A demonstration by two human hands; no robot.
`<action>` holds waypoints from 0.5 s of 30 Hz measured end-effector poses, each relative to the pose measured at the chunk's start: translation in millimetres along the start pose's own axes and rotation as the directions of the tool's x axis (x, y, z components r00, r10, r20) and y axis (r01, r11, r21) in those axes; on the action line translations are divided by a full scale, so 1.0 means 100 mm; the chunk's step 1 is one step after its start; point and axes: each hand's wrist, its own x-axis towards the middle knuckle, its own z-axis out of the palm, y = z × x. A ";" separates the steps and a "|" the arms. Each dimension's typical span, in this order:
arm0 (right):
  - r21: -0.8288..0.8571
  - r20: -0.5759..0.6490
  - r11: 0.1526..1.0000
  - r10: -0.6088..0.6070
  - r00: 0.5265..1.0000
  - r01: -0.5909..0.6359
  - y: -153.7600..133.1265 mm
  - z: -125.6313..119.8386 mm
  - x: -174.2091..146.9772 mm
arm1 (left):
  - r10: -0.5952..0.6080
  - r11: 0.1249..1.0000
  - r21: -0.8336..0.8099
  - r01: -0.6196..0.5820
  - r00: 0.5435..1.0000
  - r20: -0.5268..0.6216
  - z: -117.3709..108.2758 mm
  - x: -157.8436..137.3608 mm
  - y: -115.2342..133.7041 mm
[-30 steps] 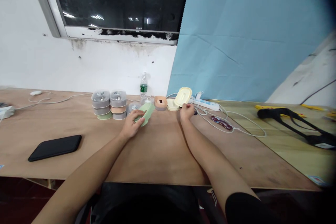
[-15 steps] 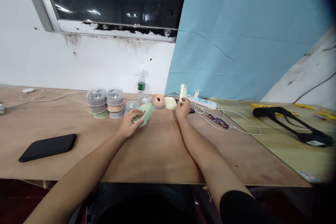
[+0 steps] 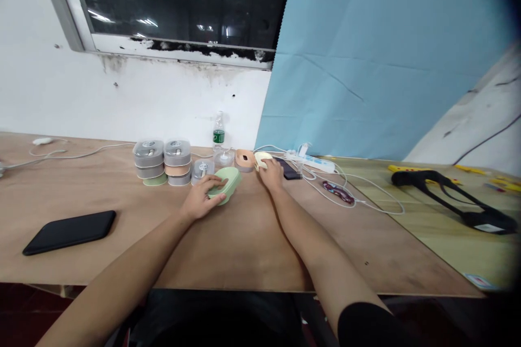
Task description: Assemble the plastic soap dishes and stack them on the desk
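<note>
My left hand (image 3: 203, 196) grips a light green oval plastic container (image 3: 228, 180) by its near rim, tilted with its hollow side partly toward me. My right hand (image 3: 272, 173) has its fingers closed on a cream plastic piece (image 3: 264, 158) at the back of the table; the hand hides part of it. Immediately left of that stands a peach-and-grey box (image 3: 245, 159) with a dark slot on top. Clear-lidded containers (image 3: 202, 169) sit behind my left hand.
Two stacks of lidded boxes (image 3: 178, 153) stand left of centre. A water bottle (image 3: 218, 133) is by the wall. A dark phone (image 3: 290, 169), a white power strip (image 3: 317, 163) and loose cables lie right; a black case (image 3: 70, 231) lies front left.
My right hand has moved left and brought the cream piece, earlier held upright, down to where the cream box stands. The green container in my left hand has turned slightly.
</note>
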 end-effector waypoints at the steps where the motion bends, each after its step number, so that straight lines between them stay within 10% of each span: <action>1: 0.006 -0.016 0.999 0.033 0.999 -0.033 0.02 0.00 0.00 | -0.003 1.000 0.003 0.003 1.000 0.005 0.00 0.00 0.00; 15: -0.005 0.078 0.983 0.181 0.980 -0.181 0.05 0.01 0.00 | -0.032 0.999 0.018 0.031 0.999 0.031 0.01 -0.01 0.00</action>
